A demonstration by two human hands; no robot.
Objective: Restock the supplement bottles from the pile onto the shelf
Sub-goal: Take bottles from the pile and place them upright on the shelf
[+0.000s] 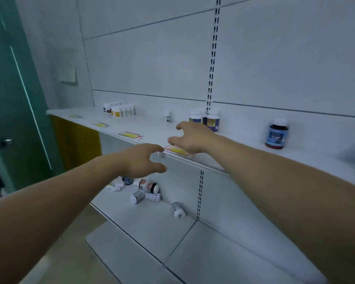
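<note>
A pile of supplement bottles (147, 190) lies on its side on the lower shelf (152, 222), with one stray white bottle (177, 210) further right. My left hand (143, 160) hovers above that pile, fingers spread, holding nothing. My right hand (191, 138) reaches over the front edge of the upper shelf (244, 154), fingers loosely open and empty. Upright on that shelf are a cluster of small white bottles (119, 110), a single small white bottle (167, 116), a group of blue-labelled bottles (208, 119) just behind my right hand, and a dark blue-labelled bottle (277, 134).
Yellow price tags (130, 135) run along the upper shelf's front edge. A slotted upright (212, 58) divides the white back panel. A teal door (14, 99) with a knob stands at the left, beside a yellow panel (78, 148). A third shelf (172, 263) juts out lowest.
</note>
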